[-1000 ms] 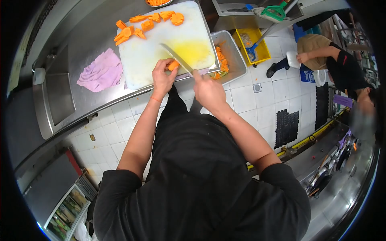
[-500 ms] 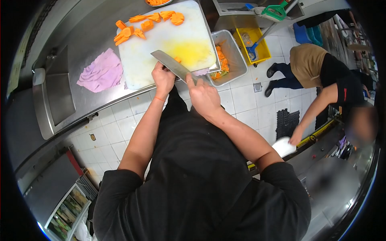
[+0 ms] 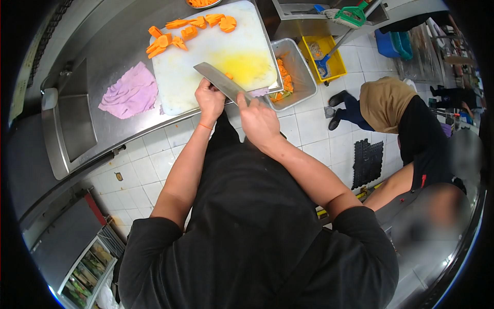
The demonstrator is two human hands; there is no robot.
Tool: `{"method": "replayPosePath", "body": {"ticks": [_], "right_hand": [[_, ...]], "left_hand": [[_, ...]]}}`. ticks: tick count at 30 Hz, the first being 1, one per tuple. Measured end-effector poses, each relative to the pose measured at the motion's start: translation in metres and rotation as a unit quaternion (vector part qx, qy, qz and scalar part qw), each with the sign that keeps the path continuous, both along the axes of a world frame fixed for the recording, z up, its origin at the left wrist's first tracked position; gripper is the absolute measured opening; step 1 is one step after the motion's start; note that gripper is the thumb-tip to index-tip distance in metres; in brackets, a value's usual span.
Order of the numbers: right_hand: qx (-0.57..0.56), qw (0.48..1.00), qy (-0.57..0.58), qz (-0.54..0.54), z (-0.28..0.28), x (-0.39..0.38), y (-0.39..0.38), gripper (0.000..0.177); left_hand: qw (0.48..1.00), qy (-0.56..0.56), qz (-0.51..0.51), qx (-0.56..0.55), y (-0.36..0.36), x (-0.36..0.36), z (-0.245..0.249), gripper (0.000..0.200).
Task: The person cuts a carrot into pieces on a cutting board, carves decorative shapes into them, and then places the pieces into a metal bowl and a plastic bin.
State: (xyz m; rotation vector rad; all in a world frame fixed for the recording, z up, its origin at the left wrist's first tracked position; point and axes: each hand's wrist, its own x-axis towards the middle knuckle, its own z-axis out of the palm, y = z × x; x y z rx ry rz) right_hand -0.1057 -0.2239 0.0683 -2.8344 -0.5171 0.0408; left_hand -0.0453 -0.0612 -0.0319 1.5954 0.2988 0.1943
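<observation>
The steel worktop (image 3: 118, 46) runs across the upper left, with a sink (image 3: 72, 123) set into its left end. A white board (image 3: 206, 46) lies on the worktop, its near edge in front of the person. A co-worker (image 3: 406, 118) bends over at the right, well apart from the board.

A steel tray (image 3: 303, 77) sits just beside the board's right edge and holds carrot scraps (image 3: 282, 72). A purple cloth (image 3: 129, 92) lies crumpled on the worktop, touching the board's left edge.

The cleaver (image 3: 220, 81) lies tilted over the near part of the board, blade flat side up, tip pointing up and left. The right hand (image 3: 259, 119) is closed around the cleaver's handle, forefinger stretched along the blade. The left hand (image 3: 210, 99) is curled into a loose fist at the board's near edge, knuckles touching the blade; whether it holds anything cannot be told.

Cut carrot pieces (image 3: 190, 28) lie in a row along the board's far edge. One small carrot bit (image 3: 228, 76) shows at the blade's far side
</observation>
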Motion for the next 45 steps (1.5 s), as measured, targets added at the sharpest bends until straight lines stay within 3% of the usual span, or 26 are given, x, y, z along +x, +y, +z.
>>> {"method": "replayPosePath", "body": {"ticks": [14,27,29,32,34,35,36,37,38,40,45], "right_hand": [[-0.016,1.0,-0.016,-0.012,-0.011,0.009,0.014,0.051],[-0.007,0.999,-0.053,-0.008,-0.018,0.016,0.013,0.043],[0.01,0.999,-0.051,-0.007,-0.014,0.019,0.01,0.041],[0.077,0.994,0.032,-0.065,-0.01,0.024,-0.004,0.031],[0.222,0.971,0.052,-0.074,-0.024,0.034,-0.024,0.022],[0.222,0.971,0.052,-0.074,-0.027,0.036,-0.035,0.022],[0.368,0.901,0.19,-0.132,-0.025,0.039,-0.046,0.024],[0.496,0.787,0.319,-0.183,-0.025,0.042,-0.057,0.028],[0.496,0.786,0.32,-0.182,-0.033,0.046,-0.07,0.028],[0.453,0.761,0.401,-0.234,-0.054,0.05,-0.093,0.038],[0.417,0.78,0.381,-0.27,-0.07,0.038,-0.126,0.045]], "left_hand": [[0.999,-0.022,-0.024,-0.011,0.004,-0.001,0.0,0.026],[0.999,-0.024,-0.017,-0.043,0.004,-0.001,-0.012,0.025],[0.999,0.031,-0.032,0.011,0.013,-0.001,-0.027,0.027],[0.995,0.061,-0.063,0.05,0.013,0.001,0.001,0.034],[0.995,0.008,-0.06,0.074,0.012,0.003,-0.006,0.035],[0.993,-0.045,-0.058,0.097,0.013,0.004,-0.01,0.036],[0.992,-0.046,-0.058,0.097,0.014,0.004,-0.003,0.036],[0.979,-0.061,-0.089,0.174,0.018,0.004,0.008,0.034],[0.958,-0.075,-0.12,0.249,0.02,0.004,0.018,0.033],[0.957,-0.071,-0.127,0.252,0.023,0.005,0.022,0.03],[0.948,-0.083,-0.154,0.267,0.027,0.006,0.027,0.027]]}}
